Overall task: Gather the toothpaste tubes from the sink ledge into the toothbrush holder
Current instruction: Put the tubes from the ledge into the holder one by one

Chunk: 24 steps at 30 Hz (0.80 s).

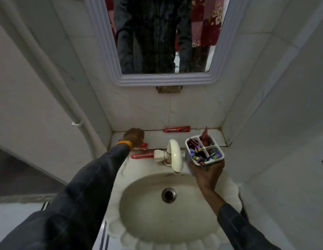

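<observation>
My right hand (208, 171) grips a white toothbrush holder (217, 153) from below and holds it above the basin's right side; its compartments hold purple-handled items and a red tube. My left hand (134, 136) is curled over a red toothpaste tube (143, 145) on the left of the sink ledge, fingers closed on its end. A second red tube (141, 156) lies just below, beside the tap handle. A third red tube (176, 129) lies along the back wall of the ledge.
A cream tap (174, 155) stands at the middle of the ledge over the white basin (139, 210). A framed mirror (162, 79) hangs above. Tiled walls close in on both sides, and a white pipe (54, 76) runs down the left wall.
</observation>
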Motion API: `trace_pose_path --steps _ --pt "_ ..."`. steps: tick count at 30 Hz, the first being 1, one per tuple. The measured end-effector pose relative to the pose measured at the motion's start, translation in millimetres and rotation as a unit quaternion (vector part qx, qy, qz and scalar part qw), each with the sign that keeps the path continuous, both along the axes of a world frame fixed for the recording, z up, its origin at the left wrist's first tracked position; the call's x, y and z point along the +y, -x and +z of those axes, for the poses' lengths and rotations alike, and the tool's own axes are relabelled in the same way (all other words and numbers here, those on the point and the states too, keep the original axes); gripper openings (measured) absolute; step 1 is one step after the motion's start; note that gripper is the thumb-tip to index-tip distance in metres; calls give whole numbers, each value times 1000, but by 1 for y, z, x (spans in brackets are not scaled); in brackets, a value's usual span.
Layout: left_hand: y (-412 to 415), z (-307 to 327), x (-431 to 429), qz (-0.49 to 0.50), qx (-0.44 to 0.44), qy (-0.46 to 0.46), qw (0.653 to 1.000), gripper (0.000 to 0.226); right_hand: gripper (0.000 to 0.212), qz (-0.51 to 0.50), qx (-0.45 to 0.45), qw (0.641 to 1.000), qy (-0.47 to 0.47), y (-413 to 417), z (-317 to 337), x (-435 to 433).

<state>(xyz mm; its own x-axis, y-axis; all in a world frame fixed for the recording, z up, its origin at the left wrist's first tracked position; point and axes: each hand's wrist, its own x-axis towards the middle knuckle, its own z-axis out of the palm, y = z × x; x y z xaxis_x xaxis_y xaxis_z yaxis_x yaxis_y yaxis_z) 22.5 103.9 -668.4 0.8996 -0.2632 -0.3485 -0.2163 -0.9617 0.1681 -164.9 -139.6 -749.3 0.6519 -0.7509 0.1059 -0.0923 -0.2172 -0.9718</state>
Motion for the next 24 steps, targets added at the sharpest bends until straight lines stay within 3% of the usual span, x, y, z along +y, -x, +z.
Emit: trace_pose_path --steps 3,9,16,19,22,24 --pt "17 -25 16 -41 2 -6 999 41 97 12 -2 1000 -9 2 3 3" --pt "34 -43 -12 -164 -50 -68 983 29 105 14 11 1000 -4 1 3 4" --pt "38 -57 -19 -196 -73 -154 966 35 107 17 21 1000 -16 2 5 4" --pt "33 -43 -5 -155 -77 -92 981 36 102 14 18 1000 -13 0 0 3" --pt "18 -11 7 -56 -83 34 994 29 123 -3 39 999 -22 1 -5 4" --pt "9 18 6 5 -69 151 986 35 132 -14 52 998 -15 -1 -22 1"
